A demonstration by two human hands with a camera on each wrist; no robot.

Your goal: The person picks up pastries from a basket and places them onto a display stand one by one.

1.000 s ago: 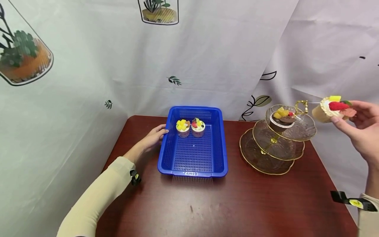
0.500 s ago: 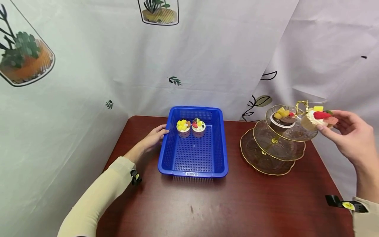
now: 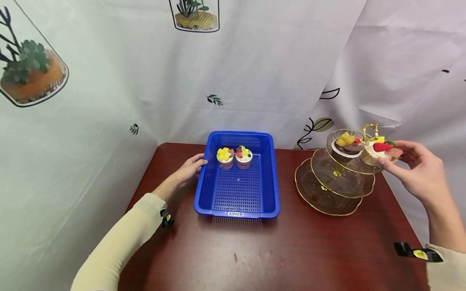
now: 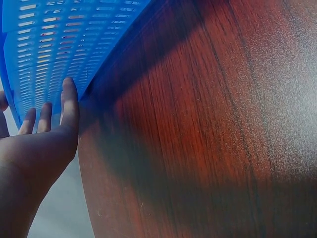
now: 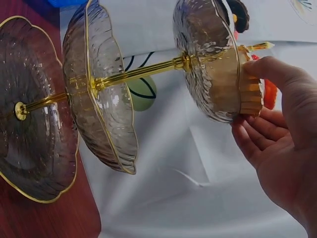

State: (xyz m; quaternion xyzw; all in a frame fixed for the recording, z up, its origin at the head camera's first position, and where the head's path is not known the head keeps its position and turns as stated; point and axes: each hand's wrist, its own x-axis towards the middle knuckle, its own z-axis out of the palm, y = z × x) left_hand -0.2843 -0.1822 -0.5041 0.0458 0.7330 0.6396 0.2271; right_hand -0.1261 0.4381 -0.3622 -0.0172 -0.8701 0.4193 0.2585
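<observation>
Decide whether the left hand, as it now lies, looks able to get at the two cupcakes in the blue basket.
Probably yes. The left hand rests against the blue basket at its left wall, the basket is open-topped, and the two cupcakes stand just past that wall, with nothing over them. Only the low rim lies between.

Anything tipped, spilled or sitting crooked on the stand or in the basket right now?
Nothing stands out. The two cupcakes stand upright in the blue basket, the tiered stand looks level, and the right hand holds the strawberry cupcake upright at the top tier.
</observation>
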